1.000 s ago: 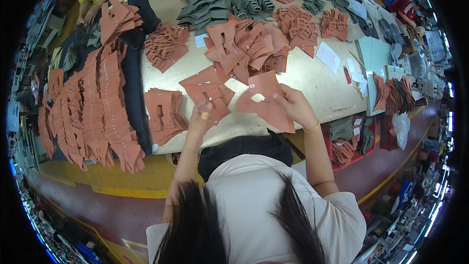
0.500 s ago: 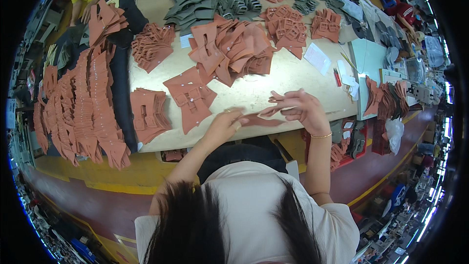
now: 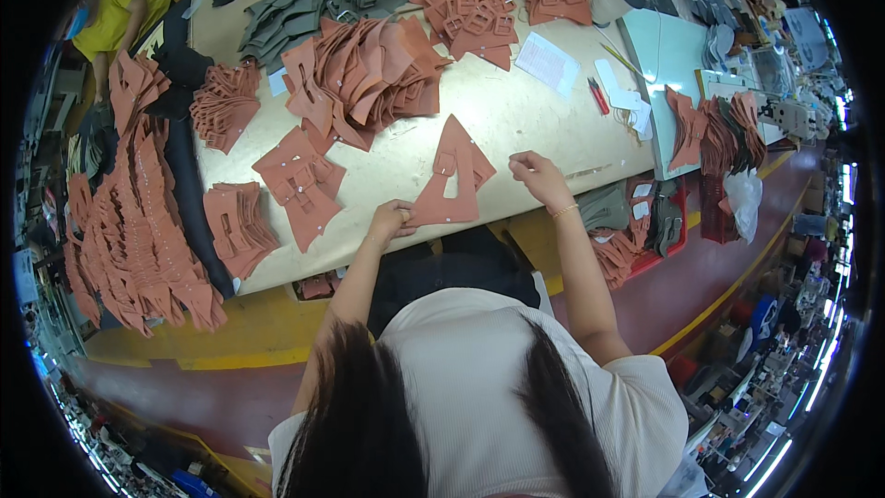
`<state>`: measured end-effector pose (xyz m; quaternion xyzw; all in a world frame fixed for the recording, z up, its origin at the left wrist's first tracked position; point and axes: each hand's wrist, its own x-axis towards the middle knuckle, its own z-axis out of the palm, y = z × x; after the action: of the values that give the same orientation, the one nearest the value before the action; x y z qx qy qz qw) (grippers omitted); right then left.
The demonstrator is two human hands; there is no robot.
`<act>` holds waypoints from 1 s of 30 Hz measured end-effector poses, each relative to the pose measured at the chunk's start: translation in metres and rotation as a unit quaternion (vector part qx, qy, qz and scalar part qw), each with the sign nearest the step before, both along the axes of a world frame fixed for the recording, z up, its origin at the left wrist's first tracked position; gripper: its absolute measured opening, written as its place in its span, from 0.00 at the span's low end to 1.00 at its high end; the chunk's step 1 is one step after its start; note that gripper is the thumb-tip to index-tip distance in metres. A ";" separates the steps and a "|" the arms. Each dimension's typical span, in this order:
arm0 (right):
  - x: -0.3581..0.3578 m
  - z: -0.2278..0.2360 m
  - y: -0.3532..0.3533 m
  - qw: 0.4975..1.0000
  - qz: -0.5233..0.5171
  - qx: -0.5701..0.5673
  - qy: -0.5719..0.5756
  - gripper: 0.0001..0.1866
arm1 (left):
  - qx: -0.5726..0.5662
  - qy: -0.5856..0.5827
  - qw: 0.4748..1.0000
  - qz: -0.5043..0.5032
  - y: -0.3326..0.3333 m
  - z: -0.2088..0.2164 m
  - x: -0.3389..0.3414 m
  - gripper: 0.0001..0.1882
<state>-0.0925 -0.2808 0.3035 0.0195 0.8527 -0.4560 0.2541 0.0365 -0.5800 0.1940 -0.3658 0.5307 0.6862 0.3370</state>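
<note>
A rust-coloured shoe-upper piece (image 3: 468, 186) with a long cutout and a small buckle lies at the table's near edge, its narrow end pointing away from the person. The left hand (image 3: 394, 221) pinches its lower left corner between thumb and fingers, so nearly all of the piece extends to the right of that grip. The right hand (image 3: 542, 177), fingers curled, is apart from it on the right; whether thumb and fingertips meet, I cannot tell. Left of the left hand lie buckled rust pieces (image 3: 300, 186) and a slotted stack (image 3: 241, 229). Beyond is a large rust heap (image 3: 396, 65); to its right, a paper sheet (image 3: 548, 63) and a red pen (image 3: 599, 97) lie on the pale tabletop (image 3: 572, 143).
</note>
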 end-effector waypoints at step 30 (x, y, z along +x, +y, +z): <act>-0.024 0.005 -0.172 0.981 -0.029 -0.192 -0.006 0.08 | -0.239 0.075 0.927 0.279 -0.159 0.033 0.081 0.10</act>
<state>-0.1166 -0.4530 0.3081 -0.0023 0.7467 -0.6183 0.2453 0.1179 -0.7388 0.2267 -0.5162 0.5794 0.6307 -0.0067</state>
